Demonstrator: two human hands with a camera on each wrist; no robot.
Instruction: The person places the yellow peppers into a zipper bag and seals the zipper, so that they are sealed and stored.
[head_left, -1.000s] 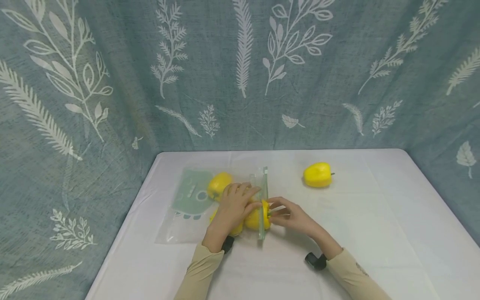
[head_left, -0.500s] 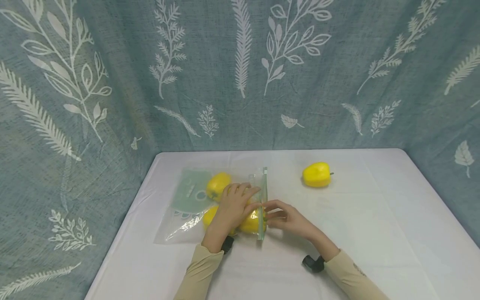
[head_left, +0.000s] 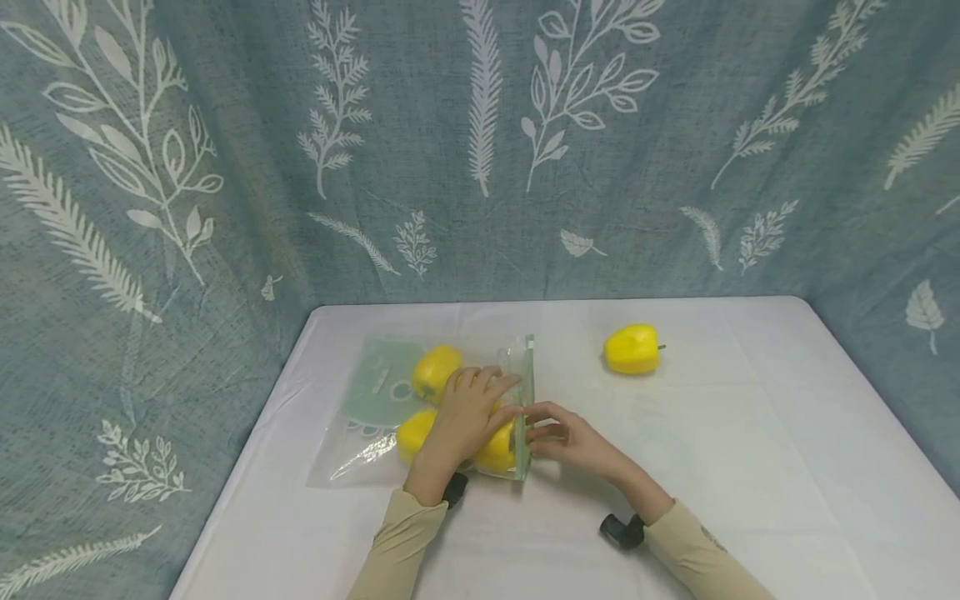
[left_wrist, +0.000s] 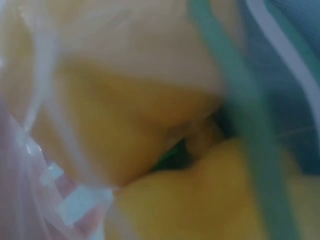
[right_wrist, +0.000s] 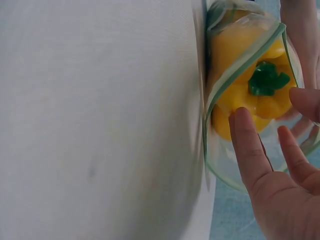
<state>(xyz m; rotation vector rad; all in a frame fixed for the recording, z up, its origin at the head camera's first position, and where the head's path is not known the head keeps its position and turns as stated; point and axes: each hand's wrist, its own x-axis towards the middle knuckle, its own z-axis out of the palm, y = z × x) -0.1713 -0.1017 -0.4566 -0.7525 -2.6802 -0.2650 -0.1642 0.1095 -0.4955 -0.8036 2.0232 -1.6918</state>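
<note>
Right grip [head_left: 566, 437] — unclenched | yellow pepper [right_wrist: 258, 102] just ahead, inside bag [head_left: 375, 400] | left grip [head_left: 468, 417] atop bag — closure unclear

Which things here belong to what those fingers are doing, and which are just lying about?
Part of the job:
clear bag
yellow peppers inside it
loose yellow pepper, probably: it matches

Just surroundings:
leaf-patterned curtain
white table
black wrist cameras

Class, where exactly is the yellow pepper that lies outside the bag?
In the head view, the yellow pepper lies right of centre, on the far part of the white table, beyond the right hand and to the right of the clear bag.
</note>
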